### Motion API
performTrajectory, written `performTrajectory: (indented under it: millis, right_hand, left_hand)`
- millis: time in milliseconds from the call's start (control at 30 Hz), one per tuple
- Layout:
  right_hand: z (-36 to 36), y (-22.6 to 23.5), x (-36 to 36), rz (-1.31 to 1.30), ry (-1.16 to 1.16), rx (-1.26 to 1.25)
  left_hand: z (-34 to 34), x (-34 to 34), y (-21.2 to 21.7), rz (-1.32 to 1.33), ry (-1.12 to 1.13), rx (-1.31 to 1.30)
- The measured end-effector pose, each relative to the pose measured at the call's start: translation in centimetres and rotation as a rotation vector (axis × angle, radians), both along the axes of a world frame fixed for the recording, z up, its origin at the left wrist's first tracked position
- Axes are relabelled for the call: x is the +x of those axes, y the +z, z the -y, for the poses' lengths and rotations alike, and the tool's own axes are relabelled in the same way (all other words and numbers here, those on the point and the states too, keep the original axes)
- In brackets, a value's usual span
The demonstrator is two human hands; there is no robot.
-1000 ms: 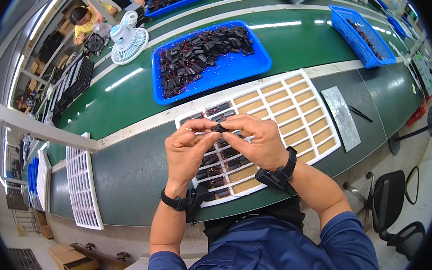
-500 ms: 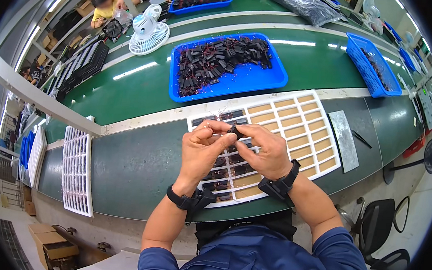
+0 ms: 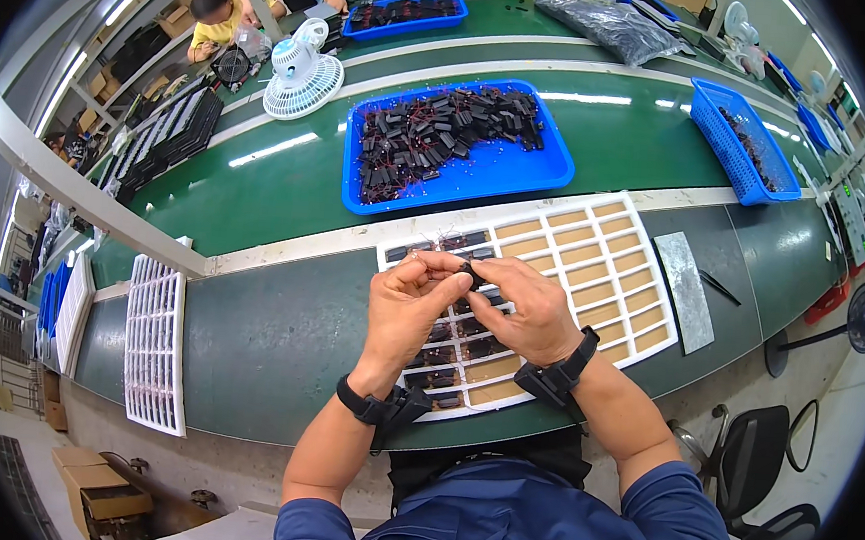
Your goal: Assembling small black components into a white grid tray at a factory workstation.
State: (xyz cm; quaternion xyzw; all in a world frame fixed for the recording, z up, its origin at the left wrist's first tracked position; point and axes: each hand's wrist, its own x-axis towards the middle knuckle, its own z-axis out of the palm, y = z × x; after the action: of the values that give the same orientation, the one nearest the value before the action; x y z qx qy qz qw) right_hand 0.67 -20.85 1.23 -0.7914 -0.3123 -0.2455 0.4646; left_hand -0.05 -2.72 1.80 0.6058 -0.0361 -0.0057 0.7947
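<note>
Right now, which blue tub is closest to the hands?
The big middle tray, heaped with black parts, just beyond the central white grid; every other one, like the holed basket, sits farther away.

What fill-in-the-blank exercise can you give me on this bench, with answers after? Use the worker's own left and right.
The left hand and right hand pinch one small part, coloured ____.
The wide blue tray stands on a surface coloured ____.
The white grid tray has its filled cells toward its ____ side.
The flat grey plate lies just to the ____ of that grid tray.
Missing words: black; green; left; right.
</note>
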Motion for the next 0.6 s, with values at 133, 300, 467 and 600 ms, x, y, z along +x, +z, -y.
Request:
performTrajectory:
  millis: [133,300,467,600]
  right_hand:
    - [0.2,-0.2,0.1,-0.026,0.011,0.013]
    - [0.4,0.0,0.2,-0.018,-0.014,0.029]
    - [0.5,-0.2,0.6,0.032,-0.020,0.028]
    - [0.5,-0.3,0.5,0.019,-0.008,0.029]
  left_hand:
    - [0.0,0.3,-0.5,0.021,0.011,0.006]
    - [0.5,0.3,0.1,0.092,0.024,0.006]
    - [0.5,0.2,0.6,0.048,0.021,-0.006]
    - [0.3,0.0,0.7,0.014,-0.006,-0.022]
